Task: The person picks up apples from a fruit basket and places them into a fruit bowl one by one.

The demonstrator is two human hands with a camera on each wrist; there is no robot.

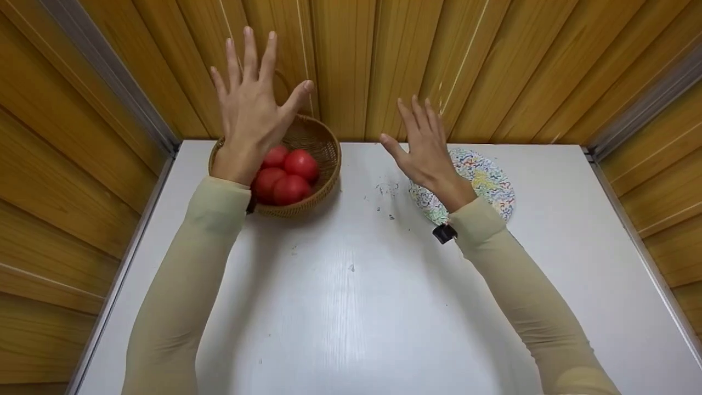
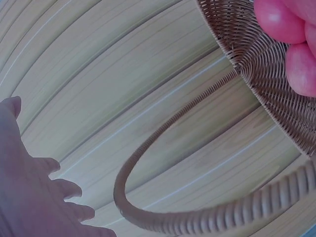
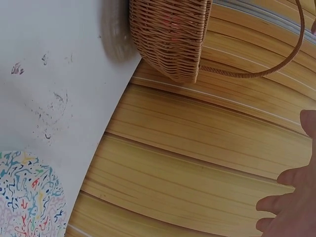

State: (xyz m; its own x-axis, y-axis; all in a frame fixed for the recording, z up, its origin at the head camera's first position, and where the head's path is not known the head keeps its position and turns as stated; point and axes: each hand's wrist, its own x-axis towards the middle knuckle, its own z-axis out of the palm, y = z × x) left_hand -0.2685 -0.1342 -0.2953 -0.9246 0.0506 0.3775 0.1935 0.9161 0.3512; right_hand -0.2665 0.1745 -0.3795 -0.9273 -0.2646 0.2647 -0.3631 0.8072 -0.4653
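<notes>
My left hand [image 1: 249, 109] is raised with fingers spread, above the wicker basket [image 1: 329, 181] at the back left of the table. It holds nothing. Several red, round, tomato-like fruits [image 1: 300, 165] lie in the basket; my left hand and wrist hide part of it. The basket's hoop handle [image 2: 121, 192] shows in the left wrist view, near the fingers of that hand. Out over the speckled round plate or mat [image 1: 502, 192] at the back right reaches my right hand [image 1: 425, 153], its fingers straight and nothing in them. The forearm covers part of the speckled disc.
The white table [image 1: 340, 307] carries dark smudges [image 1: 386, 189] between basket and disc. Wood-panelled walls [image 1: 351, 71] close off the back and both sides, with metal strips in the corners. A black strap [image 1: 444, 233] sits at the right wrist.
</notes>
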